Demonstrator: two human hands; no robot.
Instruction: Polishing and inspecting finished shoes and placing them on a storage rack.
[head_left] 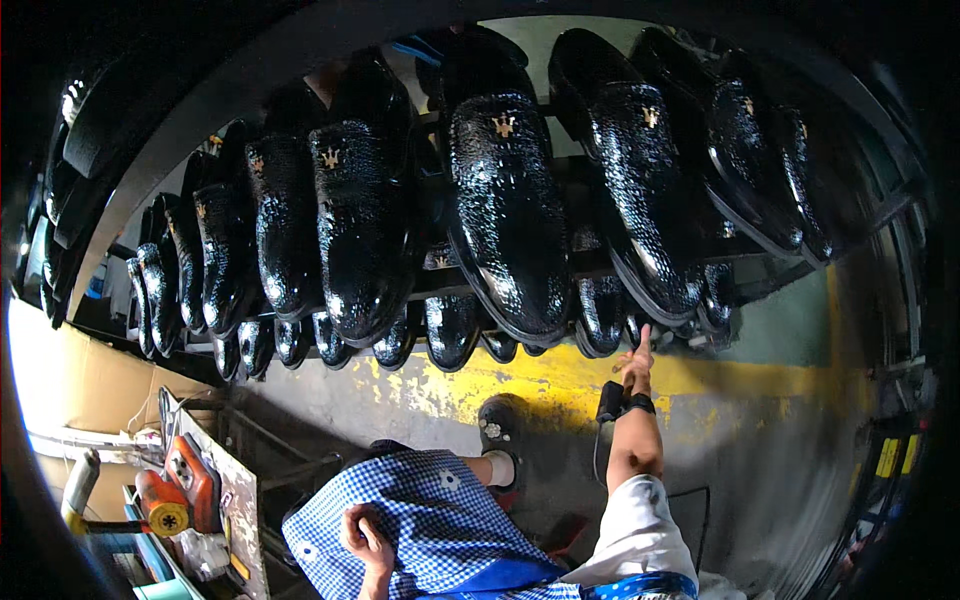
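Note:
My right hand (637,365) stretches forward to the lower row of the rack, fingers extended at the toe of a glossy black shoe (634,328). Whether the fingertips touch it I cannot tell. A black band circles that wrist. My left hand (368,540) rests on a blue-and-white checked apron (450,510), fingers curled in, nothing visible in them. Above and ahead hang large, textured black slip-on shoes (505,200) with small gold emblems, toes toward me. Smaller-looking black shoes (452,330) line the row below.
The dark rack frame (130,190) arches across the top and left. At lower left, a worn board (238,500) stands beside an orange-and-red tool (180,490) and a cardboard box (85,390). Yellow paint (530,380) crosses the floor near my dark clog (502,425).

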